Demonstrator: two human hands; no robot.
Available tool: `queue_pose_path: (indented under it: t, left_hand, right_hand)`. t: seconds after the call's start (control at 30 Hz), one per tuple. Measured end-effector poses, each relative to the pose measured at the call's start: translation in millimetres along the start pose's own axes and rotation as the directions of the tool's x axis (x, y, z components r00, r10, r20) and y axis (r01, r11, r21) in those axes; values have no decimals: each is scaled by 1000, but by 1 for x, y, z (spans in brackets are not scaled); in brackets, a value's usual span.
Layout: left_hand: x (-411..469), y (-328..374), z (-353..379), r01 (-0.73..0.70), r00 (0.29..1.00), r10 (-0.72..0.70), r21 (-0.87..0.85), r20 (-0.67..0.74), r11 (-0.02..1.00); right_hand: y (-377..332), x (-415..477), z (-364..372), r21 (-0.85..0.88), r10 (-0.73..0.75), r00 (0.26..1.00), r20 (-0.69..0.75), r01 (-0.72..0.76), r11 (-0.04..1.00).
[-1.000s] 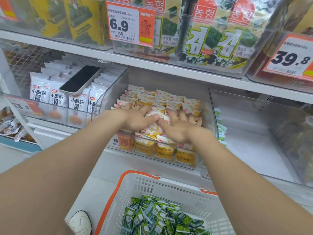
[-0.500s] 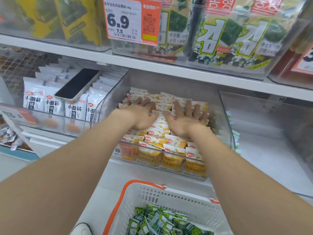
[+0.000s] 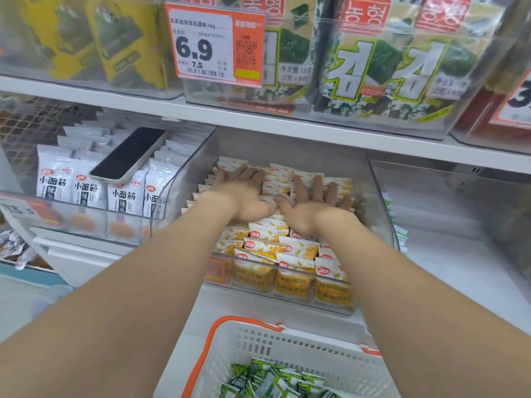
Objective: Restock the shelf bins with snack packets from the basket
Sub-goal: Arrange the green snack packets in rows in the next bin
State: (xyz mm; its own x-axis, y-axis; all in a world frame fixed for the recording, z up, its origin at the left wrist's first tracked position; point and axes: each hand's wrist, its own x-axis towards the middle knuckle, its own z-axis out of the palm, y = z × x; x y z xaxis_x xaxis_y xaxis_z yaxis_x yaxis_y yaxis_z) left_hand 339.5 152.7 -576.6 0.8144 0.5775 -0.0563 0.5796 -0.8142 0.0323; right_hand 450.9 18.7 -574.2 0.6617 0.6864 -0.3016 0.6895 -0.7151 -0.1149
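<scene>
A clear shelf bin point(image 3: 382, 225) in the middle holds several yellow-and-white snack packets point(image 3: 267, 245). My left hand point(image 3: 244, 193) and my right hand point(image 3: 310, 202) lie flat, palms down, side by side on the packets toward the back of the bin, fingers straight and pressing. Below, a white basket with an orange rim point(image 3: 273, 337) holds several green snack packets point(image 3: 273, 380). To the right stands a clear bin point(image 3: 459, 196) with a few green packets point(image 3: 399, 234) along its left wall.
The left bin holds white packets point(image 3: 86, 191) with a black phone point(image 3: 129, 155) lying on top. The upper shelf point(image 3: 258, 120) carries seaweed packs point(image 3: 382, 64) and a 6.9 price tag point(image 3: 218, 44). More packets point(image 3: 14, 248) sit on the lower left.
Both hands slid farther back over the yellow packets and their fingers straightened flat. The view moved closer and slightly left.
</scene>
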Motion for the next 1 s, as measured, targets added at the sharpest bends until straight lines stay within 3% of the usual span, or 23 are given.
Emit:
queue_pose_path:
  t: [0.17,0.3,0.43,0.53,0.67,0.77,0.83,0.87,1.0]
  left_hand:
    - [10,3,-3,60,995,-58,-26,76,998]
    - [9,2,-3,80,995,-76,-76,59,994]
    - [2,0,-8,28,998,-24,-87,52,996]
    - [-20,1,-24,23,1000,-23,-97,7,995]
    - [-70,-4,-48,-73,997,63,-219,-50,973]
    - [-111,2,-60,-106,981,157,-368,110,924]
    - [-131,10,-58,-104,953,192,-344,233,933]
    - [-136,13,-54,-146,952,213,-287,219,947]
    - [-148,15,-41,-241,971,240,-36,-16,970]
  right_hand:
    - [0,4,2,-21,1,1000,7,0,1000]
    - [-1,1,-4,-12,-9,999,44,10,1000]
    - [1,-12,-20,43,-58,995,76,55,998]
    - [-1,-33,-24,32,-171,984,-39,173,984]
    - [-5,-84,-18,157,-349,878,-327,414,897]
    - [-3,-122,-8,237,-394,873,-288,463,854]
    - [2,-136,1,118,-439,849,-295,488,865]
    - [6,-139,4,17,-466,832,-301,493,870]
    - [23,-143,12,-218,-538,768,-348,491,843]
